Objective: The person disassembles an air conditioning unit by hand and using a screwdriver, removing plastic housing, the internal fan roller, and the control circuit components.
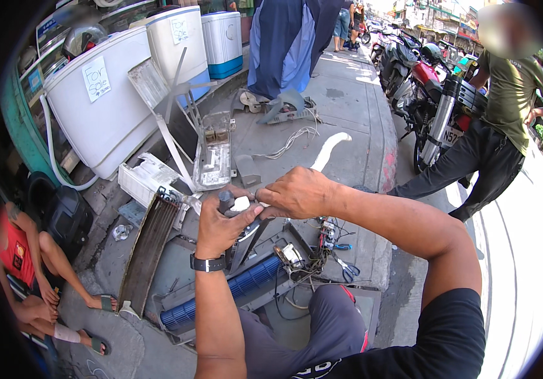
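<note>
My left hand, with a black watch on its wrist, is closed around a dark, blocky part. A small white piece shows between its thumb and fingers. My right hand is pinched closed right beside it, fingertips near the left thumb. What it grips is hidden. Beyond the right hand a white wrapped tube sticks out, bent at its far end; its near end is covered by the hand. Below both hands lies an opened air conditioner indoor unit with a long blue fan roller.
Loose wiring and a circuit board, pliers and a screwdriver lie right of the unit. A long curved panel and casing parts lie left and ahead. White washing machines, motorcycles, a seated person and a standing person surround me.
</note>
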